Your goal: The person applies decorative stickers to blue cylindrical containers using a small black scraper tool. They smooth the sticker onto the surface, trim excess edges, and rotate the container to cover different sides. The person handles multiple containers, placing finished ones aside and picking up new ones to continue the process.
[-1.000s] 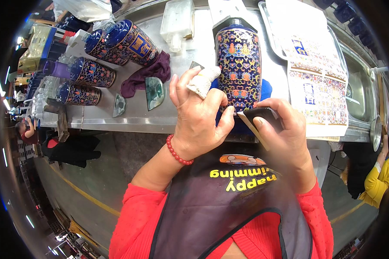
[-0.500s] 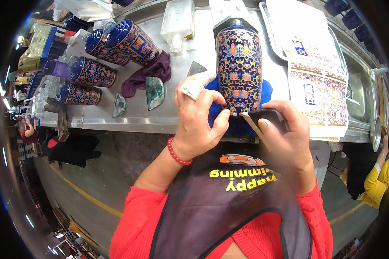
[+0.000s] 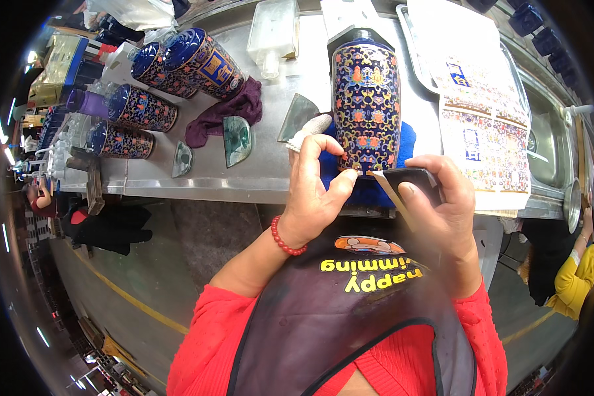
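A dark blue bottle (image 3: 367, 105) with a colourful floral pattern lies with its neck away from me, on a blue cloth (image 3: 408, 142). My left hand (image 3: 315, 188) is at its lower left corner, index finger and thumb curled together against the base edge. White covering wraps one of its other fingers, beside the bottle. My right hand (image 3: 449, 198) is closed around a flat black scraper-like piece (image 3: 412, 181) with a pale edge. That edge is close to the right of the bottle's base; I cannot tell whether they touch.
Printed patterned sheets (image 3: 485, 152) lie at the right, before a metal sink (image 3: 553, 142). Several patterned bottles (image 3: 142, 109) stand at the left near a purple cloth (image 3: 228, 112). Green glass-like pieces (image 3: 237, 142) lie between. A clear bottle (image 3: 272, 33) is at the back.
My left hand has shifted right, and its covered finger has straightened along the bottle's side. The thumb is further along the base. My right hand and the scraper-like piece have barely moved.
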A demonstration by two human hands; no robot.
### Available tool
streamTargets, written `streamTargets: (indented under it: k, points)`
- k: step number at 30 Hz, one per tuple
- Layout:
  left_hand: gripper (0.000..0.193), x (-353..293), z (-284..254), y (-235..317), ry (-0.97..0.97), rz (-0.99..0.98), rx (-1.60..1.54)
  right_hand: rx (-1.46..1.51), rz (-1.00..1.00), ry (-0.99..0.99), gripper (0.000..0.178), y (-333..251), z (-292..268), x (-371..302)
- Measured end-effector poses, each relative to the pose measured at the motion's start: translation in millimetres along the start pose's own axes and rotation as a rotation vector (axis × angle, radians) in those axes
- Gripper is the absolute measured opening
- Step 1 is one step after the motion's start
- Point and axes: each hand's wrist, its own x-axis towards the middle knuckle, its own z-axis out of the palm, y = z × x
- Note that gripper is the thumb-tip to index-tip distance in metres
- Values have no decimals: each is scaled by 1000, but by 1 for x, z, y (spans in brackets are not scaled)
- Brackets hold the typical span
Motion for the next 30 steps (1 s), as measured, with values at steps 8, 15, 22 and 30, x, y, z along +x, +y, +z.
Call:
streamTargets:
  k: [8, 15, 22, 30]
  points:
    - [34, 0, 4, 2, 35, -137, -249, -12, -4, -29, 28, 0, -2, -1]
    - [42, 0, 5, -1, 15, -48, -113, -35, -50, 8, 25, 3, -2, 1]
    - [49, 3, 4, 1, 10, -41, -62, -18, -7, -12, 27, 3, -5, -2]
    - [63, 7, 12, 13, 93, 42, 80, 2, -35, 30, 26, 11, -2, -2]
